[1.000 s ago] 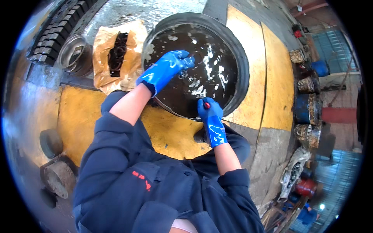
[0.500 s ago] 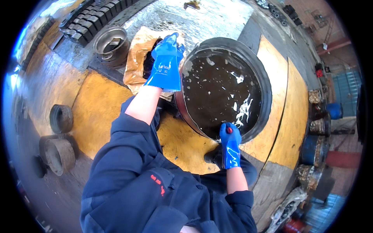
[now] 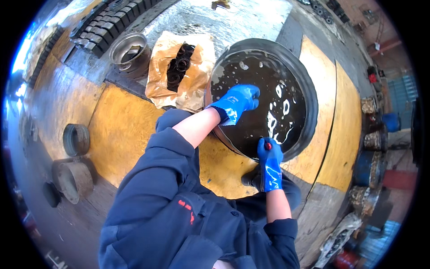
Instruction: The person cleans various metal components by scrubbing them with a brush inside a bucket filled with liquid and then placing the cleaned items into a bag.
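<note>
A large round tub [image 3: 313, 105] holds dark, oily liquid [image 3: 251, 127] with pale spots and bright reflections. Over this liquid is my left hand [image 3: 245, 96], in a long blue rubber glove, its fingers curled closed; what they hold, if anything, is hidden. At the tub's near rim, my right hand [image 3: 269, 154] wears a matching glove and is closed around a red-ended handle [image 3: 268, 146]. The rest of that tool cannot be seen. Left of the tub, crumpled brown paper [image 3: 156, 67] carries several dark, greasy ring-shaped parts [image 3: 182, 64].
A metal pot [image 3: 117, 47] stands beyond the paper's left side, near a chunky tyre tread [image 3: 101, 30]. Two metal cylinders [image 3: 76, 140] [image 3: 75, 181] are on the floor at left. Yellow floor boards [image 3: 121, 130] surround the tub. Rusty drums [image 3: 369, 168] line the right.
My left hand has moved right and nearer, from above the brown paper to over the liquid, uncovering the dark rings. My right hand stays at the rim with the red-ended handle.
</note>
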`<state>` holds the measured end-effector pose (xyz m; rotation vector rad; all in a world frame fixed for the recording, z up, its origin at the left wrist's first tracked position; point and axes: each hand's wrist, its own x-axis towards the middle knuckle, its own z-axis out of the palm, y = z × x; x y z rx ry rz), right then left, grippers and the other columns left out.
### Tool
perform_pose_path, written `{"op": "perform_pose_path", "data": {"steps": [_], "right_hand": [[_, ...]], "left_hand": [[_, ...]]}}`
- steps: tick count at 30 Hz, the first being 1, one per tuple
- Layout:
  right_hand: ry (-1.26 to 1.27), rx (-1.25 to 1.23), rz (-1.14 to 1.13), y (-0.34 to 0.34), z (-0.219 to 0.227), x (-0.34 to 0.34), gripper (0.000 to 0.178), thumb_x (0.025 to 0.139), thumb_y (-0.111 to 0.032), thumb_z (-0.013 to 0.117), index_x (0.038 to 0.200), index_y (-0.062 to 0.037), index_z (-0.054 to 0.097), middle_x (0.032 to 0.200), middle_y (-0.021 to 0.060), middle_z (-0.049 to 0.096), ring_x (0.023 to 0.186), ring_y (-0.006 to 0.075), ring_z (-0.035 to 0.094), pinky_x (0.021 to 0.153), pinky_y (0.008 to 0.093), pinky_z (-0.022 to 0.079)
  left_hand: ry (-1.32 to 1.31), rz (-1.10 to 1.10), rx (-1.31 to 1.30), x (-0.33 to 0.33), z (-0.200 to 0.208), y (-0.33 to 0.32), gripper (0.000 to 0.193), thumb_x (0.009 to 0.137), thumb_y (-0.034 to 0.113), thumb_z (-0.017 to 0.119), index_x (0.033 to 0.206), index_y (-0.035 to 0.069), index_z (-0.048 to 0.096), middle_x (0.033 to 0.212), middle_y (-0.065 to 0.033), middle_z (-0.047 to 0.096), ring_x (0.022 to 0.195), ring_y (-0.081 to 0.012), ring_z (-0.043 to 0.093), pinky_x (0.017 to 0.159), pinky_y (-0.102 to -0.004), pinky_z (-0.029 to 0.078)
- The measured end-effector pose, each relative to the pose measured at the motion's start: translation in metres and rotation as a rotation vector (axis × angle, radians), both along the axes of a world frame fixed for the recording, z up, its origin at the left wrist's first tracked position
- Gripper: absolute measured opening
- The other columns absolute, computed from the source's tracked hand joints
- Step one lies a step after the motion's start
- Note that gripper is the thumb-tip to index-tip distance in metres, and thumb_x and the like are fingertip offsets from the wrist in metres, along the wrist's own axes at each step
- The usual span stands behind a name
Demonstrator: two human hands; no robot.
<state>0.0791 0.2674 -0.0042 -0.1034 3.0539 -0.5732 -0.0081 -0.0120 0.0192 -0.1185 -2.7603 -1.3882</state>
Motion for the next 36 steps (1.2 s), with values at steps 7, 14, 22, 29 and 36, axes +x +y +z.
{"op": "perform_pose_path", "data": {"steps": [7, 14, 22, 29, 36], "right_hand": [[0.139, -0.069, 0.064, 0.009, 0.002, 0.006, 0.02, 0.1, -0.035, 0.077, 0.102, -0.0147, 0.077, 0.094, 0.0188, 0.079, 0.091, 0.0431, 0.076, 0.081, 0.0532, 0.061], [0.188, -0.094, 0.082, 0.011, -0.003, 0.003, 0.021, 0.099, -0.033, 0.075, 0.098, -0.0125, 0.075, 0.09, 0.0163, 0.078, 0.086, 0.0406, 0.076, 0.076, 0.053, 0.061], [0.146, -0.087, 0.062, 0.016, -0.005, 0.003, 0.022, 0.098, -0.033, 0.076, 0.098, -0.0107, 0.075, 0.091, 0.0172, 0.078, 0.089, 0.0405, 0.077, 0.078, 0.0523, 0.061], [0.133, -0.108, 0.082, 0.006, -0.006, 0.0, 0.023, 0.092, -0.033, 0.078, 0.104, -0.0138, 0.074, 0.091, 0.0123, 0.079, 0.091, 0.0374, 0.079, 0.074, 0.0584, 0.059], [0.136, -0.128, 0.045, 0.015, -0.007, 0.005, 0.021, 0.092, -0.031, 0.078, 0.094, -0.0114, 0.07, 0.086, 0.0141, 0.075, 0.086, 0.039, 0.076, 0.075, 0.0528, 0.06]], "left_hand": [[-0.355, -0.419, -0.279, 0.011, -0.023, 0.048, 0.077, 0.081, 0.035, 0.087, 0.15, 0.007, 0.068, 0.146, -0.0243, 0.07, 0.135, -0.0405, 0.068, 0.115, -0.0458, 0.054], [-0.601, -0.599, -0.54, 0.001, -0.052, 0.069, 0.103, 0.076, 0.045, 0.092, 0.164, 0.007, 0.055, 0.161, -0.0252, 0.06, 0.147, -0.0411, 0.059, 0.122, -0.0471, 0.05], [-0.706, -0.721, -0.567, -0.01, -0.065, 0.093, 0.069, 0.078, 0.038, 0.092, 0.138, 0.007, 0.076, 0.133, -0.0248, 0.077, 0.127, -0.0416, 0.072, 0.108, -0.0494, 0.056], [-0.543, -0.76, -0.721, -0.002, -0.067, 0.079, 0.057, 0.08, 0.029, 0.088, 0.131, 0.006, 0.079, 0.134, -0.0237, 0.077, 0.128, -0.0428, 0.071, 0.107, -0.0483, 0.058], [-0.51, -0.787, -0.883, -0.006, -0.084, 0.061, 0.042, 0.092, 0.01, 0.069, 0.133, 0.004, 0.075, 0.138, -0.0223, 0.075, 0.131, -0.0378, 0.072, 0.105, -0.0473, 0.06]]}}
